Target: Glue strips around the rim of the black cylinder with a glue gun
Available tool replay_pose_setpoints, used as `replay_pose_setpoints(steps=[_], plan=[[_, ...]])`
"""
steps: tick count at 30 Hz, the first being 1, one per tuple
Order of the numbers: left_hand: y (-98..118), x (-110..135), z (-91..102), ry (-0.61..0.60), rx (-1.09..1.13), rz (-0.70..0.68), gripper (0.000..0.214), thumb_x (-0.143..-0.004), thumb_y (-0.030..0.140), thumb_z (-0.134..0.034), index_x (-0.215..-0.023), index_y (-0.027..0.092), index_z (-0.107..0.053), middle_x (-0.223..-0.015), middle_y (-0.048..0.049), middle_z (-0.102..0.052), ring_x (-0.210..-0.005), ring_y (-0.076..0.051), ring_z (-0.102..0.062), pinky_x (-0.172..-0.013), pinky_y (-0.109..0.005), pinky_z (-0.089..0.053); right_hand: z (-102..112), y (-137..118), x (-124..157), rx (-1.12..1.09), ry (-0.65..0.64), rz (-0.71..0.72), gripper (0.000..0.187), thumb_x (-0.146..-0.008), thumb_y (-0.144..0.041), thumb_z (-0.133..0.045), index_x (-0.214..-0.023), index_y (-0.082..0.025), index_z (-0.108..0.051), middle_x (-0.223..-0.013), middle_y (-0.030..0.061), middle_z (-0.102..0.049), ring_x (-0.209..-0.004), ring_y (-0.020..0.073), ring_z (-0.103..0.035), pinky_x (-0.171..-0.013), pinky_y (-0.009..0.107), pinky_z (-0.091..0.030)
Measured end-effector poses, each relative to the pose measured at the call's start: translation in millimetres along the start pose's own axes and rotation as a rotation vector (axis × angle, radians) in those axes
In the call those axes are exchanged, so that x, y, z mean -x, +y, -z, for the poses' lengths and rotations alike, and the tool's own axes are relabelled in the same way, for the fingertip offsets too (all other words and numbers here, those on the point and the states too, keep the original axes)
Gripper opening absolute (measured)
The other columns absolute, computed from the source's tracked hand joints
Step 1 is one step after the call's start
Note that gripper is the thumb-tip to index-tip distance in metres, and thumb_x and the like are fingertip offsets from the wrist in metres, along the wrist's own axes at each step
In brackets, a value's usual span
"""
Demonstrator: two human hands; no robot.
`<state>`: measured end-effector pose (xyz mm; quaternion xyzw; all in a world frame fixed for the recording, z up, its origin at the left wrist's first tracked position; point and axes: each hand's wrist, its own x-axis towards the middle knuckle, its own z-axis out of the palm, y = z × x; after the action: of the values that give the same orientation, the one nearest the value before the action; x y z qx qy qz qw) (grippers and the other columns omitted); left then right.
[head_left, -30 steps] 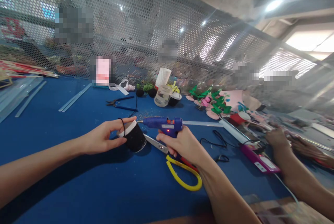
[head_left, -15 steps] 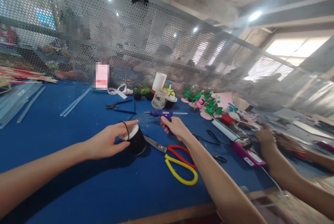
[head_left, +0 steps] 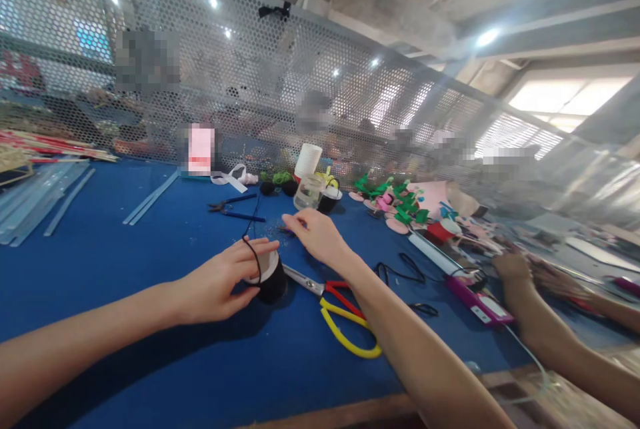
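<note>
My left hand (head_left: 225, 281) is closed round the rim of a small black cup (head_left: 271, 286) with a white inside, its fingers over the mouth and thumb at the side. A thin black cord (head_left: 257, 261) loops over the cup's opening by these fingers. My right hand (head_left: 319, 237) hangs above the table beyond the cup, thumb and fingers drawn together. What they hold, if anything, is hidden; a small dark bit shows beneath them. Scissors (head_left: 314, 286) with red and yellow handles lie between cup and right forearm. Blue-handled pliers (head_left: 235, 208) lie behind the cup.
Clear plastic strips (head_left: 47, 199) lie at the left. Toward the back stand a white cup stack (head_left: 308, 160), a clear cup (head_left: 309, 192) and another black cup (head_left: 330, 198). Green and pink craft pieces (head_left: 400, 206) and a purple power strip (head_left: 477, 299) are rightward, near another person's hands (head_left: 515, 269).
My right hand has moved left and away from me; the purple glue gun it held is now out of sight. My left hand has shifted slightly over the cup's mouth.
</note>
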<state>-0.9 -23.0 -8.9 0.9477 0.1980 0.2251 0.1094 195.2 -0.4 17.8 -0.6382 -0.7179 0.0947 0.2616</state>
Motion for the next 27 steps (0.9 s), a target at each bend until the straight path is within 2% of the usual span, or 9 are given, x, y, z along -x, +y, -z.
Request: replay_pose_setpoints(steps=[3, 5, 7, 10, 13, 15, 17, 19, 27], plan=[[3, -1, 0.6, 0.003, -0.060, 0.005, 0.010, -0.073, 0.012, -0.046, -0.073, 0.015, -0.056, -0.099, -0.0136, -0.060, -0.099, -0.025, -0.053, -0.092, -0.039, -0.040, -1, -34, 9, -0.084, -0.093, 0.316, 0.039, -0.082, -0.041, -0.041, -0.061, -0.016, -0.062, -0.074, 0.0044, -0.063, -0.074, 0.0135, -0.056, -0.069, 0.024, -0.038], [5, -1, 0.9, 0.005, -0.080, 0.044, 0.012, -0.073, 0.013, -0.046, -0.064, 0.015, -0.054, -0.077, -0.0103, -0.061, -0.080, -0.023, -0.057, -0.078, -0.036, -0.047, -6, -47, 11, -0.085, -0.181, 0.388, 0.041, -0.079, -0.042, -0.045, -0.051, -0.015, -0.057, -0.061, 0.0038, -0.060, -0.064, 0.0127, -0.054, -0.062, 0.024, -0.038], [6, -1, 0.9, 0.006, -0.080, 0.061, 0.013, -0.072, 0.013, -0.046, -0.061, 0.015, -0.052, -0.070, -0.0081, -0.059, -0.074, -0.022, -0.056, -0.073, -0.034, -0.047, -11, -52, 12, -0.131, -0.224, 0.362, 0.035, -0.077, -0.036, -0.050, -0.050, -0.014, -0.055, -0.061, 0.0039, -0.060, -0.062, 0.0124, -0.053, -0.059, 0.024, -0.038], [6, -2, 0.7, 0.017, -0.046, 0.023, 0.011, -0.072, 0.012, -0.048, -0.063, 0.016, -0.052, -0.076, -0.0075, -0.059, -0.081, -0.022, -0.055, -0.085, -0.036, -0.042, -13, -46, 12, -0.353, -0.173, 0.264, 0.018, -0.073, -0.020, -0.052, -0.057, -0.014, -0.056, -0.079, 0.0058, -0.062, -0.076, 0.0132, -0.055, -0.070, 0.025, -0.039], [3, -2, 0.5, 0.021, 0.007, 0.028, 0.008, -0.073, 0.011, -0.047, -0.067, 0.016, -0.051, -0.100, -0.0113, -0.058, -0.102, -0.024, -0.050, -0.096, -0.039, -0.034, -10, -35, 16, -0.662, -0.128, 0.152, 0.013, -0.072, -0.023, -0.054, -0.063, -0.014, -0.056, -0.082, 0.0048, -0.061, -0.078, 0.0127, -0.055, -0.074, 0.025, -0.041], [-1, -3, 1.0, 0.017, 0.063, 0.075, 0.007, -0.075, 0.013, -0.046, -0.070, 0.016, -0.050, -0.122, -0.0139, -0.048, -0.116, -0.025, -0.042, -0.097, -0.038, -0.035, -6, -26, 22, -0.798, -0.109, 0.092, 0.014, -0.072, -0.029, -0.055, -0.070, -0.015, -0.057, -0.078, 0.0026, -0.061, -0.072, 0.0115, -0.055, -0.070, 0.025, -0.042], [-4, -3, 2.0, -0.003, 0.144, 0.128, 0.010, -0.078, 0.015, -0.043, -0.069, 0.016, -0.047, -0.131, -0.0145, -0.041, -0.117, -0.025, -0.043, -0.090, -0.034, -0.041, -2, -19, 28, -0.821, -0.077, 0.065, 0.017, -0.071, -0.032, -0.057, -0.074, -0.015, -0.058, -0.071, 0.0003, -0.059, -0.066, 0.0104, -0.054, -0.066, 0.023, -0.041], [-7, -3, 3.2, -0.013, 0.223, 0.188, 0.011, -0.080, 0.019, -0.043, -0.070, 0.017, -0.046, -0.132, -0.0145, -0.040, -0.115, -0.024, -0.046, -0.086, -0.033, -0.044, 1, -12, 32, -0.791, -0.038, 0.047, 0.019, -0.070, -0.033, -0.059, -0.072, -0.014, -0.058, -0.066, -0.0010, -0.057, -0.061, 0.0095, -0.051, -0.061, 0.022, -0.040], [-8, -5, 4.6, -0.030, 0.416, 0.278, 0.014, -0.081, 0.024, -0.046, -0.070, 0.016, -0.048, -0.133, -0.0113, -0.041, -0.117, -0.023, -0.043, -0.094, -0.034, -0.037, -9, 5, 30, -0.874, 0.032, -0.091, 0.020, -0.071, -0.032, -0.058, -0.062, -0.015, -0.052, -0.056, -0.0017, -0.054, -0.051, 0.0082, -0.048, -0.053, 0.022, -0.041]])
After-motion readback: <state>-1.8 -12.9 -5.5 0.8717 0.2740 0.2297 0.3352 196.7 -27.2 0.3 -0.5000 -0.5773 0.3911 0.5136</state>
